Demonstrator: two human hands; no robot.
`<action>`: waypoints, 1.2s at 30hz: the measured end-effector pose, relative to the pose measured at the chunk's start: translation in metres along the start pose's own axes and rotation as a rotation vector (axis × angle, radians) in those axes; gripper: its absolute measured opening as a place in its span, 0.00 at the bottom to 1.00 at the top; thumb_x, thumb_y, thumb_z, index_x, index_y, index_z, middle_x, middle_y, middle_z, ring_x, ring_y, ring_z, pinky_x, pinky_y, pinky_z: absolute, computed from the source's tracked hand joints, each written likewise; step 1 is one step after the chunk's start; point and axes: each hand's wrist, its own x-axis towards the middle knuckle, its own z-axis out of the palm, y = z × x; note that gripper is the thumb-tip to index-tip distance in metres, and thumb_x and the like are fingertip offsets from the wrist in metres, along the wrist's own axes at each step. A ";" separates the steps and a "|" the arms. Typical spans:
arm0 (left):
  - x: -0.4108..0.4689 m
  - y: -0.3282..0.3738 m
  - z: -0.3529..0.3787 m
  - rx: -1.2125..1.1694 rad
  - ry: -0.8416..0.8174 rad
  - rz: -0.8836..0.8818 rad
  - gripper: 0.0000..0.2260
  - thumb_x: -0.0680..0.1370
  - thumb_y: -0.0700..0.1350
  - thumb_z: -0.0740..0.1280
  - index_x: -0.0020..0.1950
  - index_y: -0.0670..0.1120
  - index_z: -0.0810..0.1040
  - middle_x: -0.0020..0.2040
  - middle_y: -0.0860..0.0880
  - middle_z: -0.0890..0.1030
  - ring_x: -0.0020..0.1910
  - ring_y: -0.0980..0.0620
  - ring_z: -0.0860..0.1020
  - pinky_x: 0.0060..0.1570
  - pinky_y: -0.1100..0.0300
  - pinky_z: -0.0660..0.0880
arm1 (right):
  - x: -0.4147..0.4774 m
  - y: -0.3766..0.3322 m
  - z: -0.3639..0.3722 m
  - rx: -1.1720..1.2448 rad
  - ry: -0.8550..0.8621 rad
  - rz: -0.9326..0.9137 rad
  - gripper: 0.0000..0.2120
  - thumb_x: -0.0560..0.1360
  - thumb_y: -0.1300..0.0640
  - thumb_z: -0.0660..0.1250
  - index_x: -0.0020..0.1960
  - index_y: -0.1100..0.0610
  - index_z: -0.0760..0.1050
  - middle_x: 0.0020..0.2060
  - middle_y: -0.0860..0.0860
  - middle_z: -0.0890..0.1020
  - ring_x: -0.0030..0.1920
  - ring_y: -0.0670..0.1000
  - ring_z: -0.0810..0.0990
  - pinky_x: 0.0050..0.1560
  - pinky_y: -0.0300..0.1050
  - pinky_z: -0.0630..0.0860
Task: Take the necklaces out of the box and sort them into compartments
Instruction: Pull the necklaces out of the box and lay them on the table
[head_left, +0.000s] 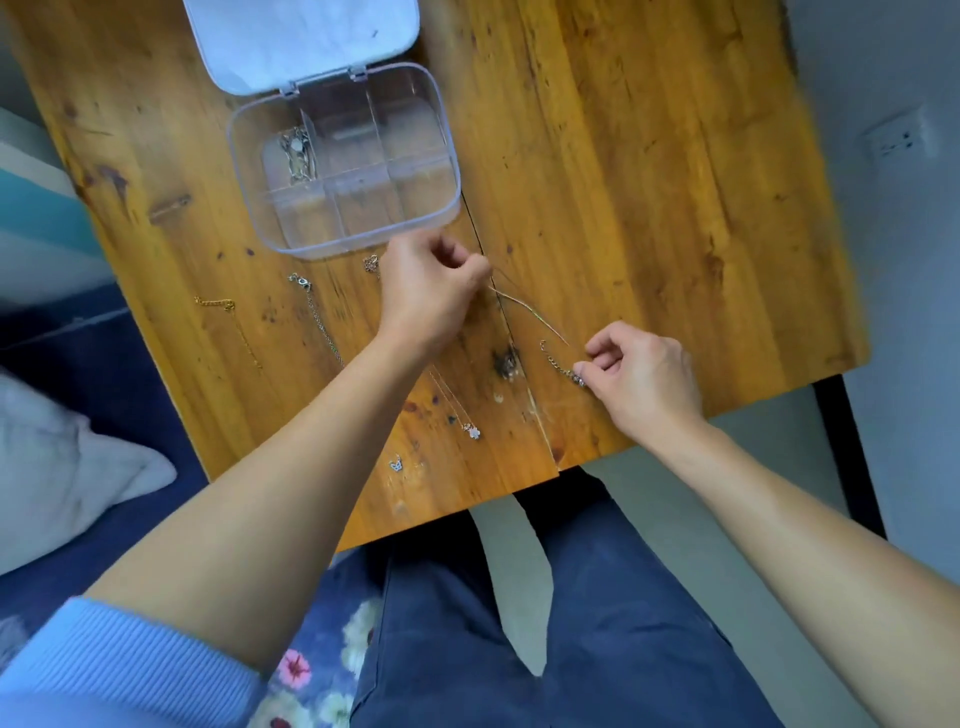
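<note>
A clear plastic box (447, 156) with several compartments stands open on the wooden table, its lid (301, 41) folded back. One silver chain (297, 153) lies in its left compartment. My left hand (431, 291) pinches one end of a thin necklace (530, 312) just below the box. My right hand (644, 374) pinches the same necklace's clasp end (563, 366) near the table's front edge. The chain is stretched between both hands. Other necklaces lie on the table: a gold one (228, 322), a silver one (317, 312), and one with a flower pendant (471, 430).
The wooden table (649, 182) has a crack running down its middle. A small butterfly pendant (396, 464) lies near the front edge. A bed with a grey cloth (67, 467) is at the left. A wall socket (901, 137) is at the right.
</note>
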 end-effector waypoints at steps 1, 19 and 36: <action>-0.004 0.000 -0.007 -0.115 0.041 -0.056 0.07 0.68 0.36 0.69 0.32 0.44 0.75 0.31 0.41 0.80 0.28 0.48 0.78 0.33 0.58 0.75 | -0.001 0.002 -0.001 -0.018 -0.019 -0.023 0.06 0.71 0.52 0.74 0.44 0.50 0.79 0.36 0.44 0.82 0.41 0.52 0.81 0.44 0.50 0.79; 0.000 0.013 -0.034 -0.668 0.187 -0.353 0.07 0.72 0.26 0.67 0.43 0.37 0.78 0.37 0.41 0.79 0.31 0.49 0.79 0.37 0.61 0.81 | -0.008 0.000 -0.015 -0.035 -0.222 -0.293 0.05 0.73 0.53 0.73 0.41 0.54 0.79 0.33 0.45 0.80 0.35 0.48 0.79 0.39 0.44 0.77; 0.014 -0.002 -0.020 -0.409 0.170 -0.221 0.11 0.74 0.29 0.65 0.39 0.42 0.80 0.34 0.44 0.81 0.38 0.46 0.83 0.46 0.53 0.83 | -0.011 -0.006 0.007 0.022 -0.310 -0.231 0.06 0.71 0.50 0.74 0.40 0.50 0.80 0.29 0.44 0.81 0.34 0.45 0.80 0.38 0.47 0.79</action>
